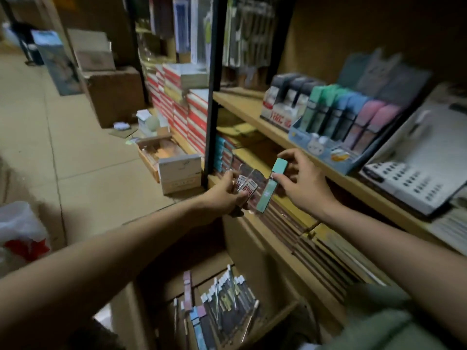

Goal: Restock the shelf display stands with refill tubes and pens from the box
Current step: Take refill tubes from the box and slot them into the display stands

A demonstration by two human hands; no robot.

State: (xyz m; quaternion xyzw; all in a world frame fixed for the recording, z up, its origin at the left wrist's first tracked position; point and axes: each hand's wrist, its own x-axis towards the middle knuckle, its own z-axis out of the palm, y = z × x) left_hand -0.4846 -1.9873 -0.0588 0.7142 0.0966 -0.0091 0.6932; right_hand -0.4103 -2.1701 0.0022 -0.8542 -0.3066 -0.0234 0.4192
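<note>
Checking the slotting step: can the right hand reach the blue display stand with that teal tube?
Probably yes. The right hand pinches the teal tube just below the blue display stand; nothing lies between.

Tilted teal refill tube [273, 186], pinched.

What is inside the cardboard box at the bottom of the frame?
The cardboard box holds packaged pens in rows and a few pastel refill tubes. Anything beneath that top layer is covered.

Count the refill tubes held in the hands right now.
3: two clear tubes gripped in the left hand, one mint tube pinched by the right hand. More may hide behind the left hand's fingers.
</note>
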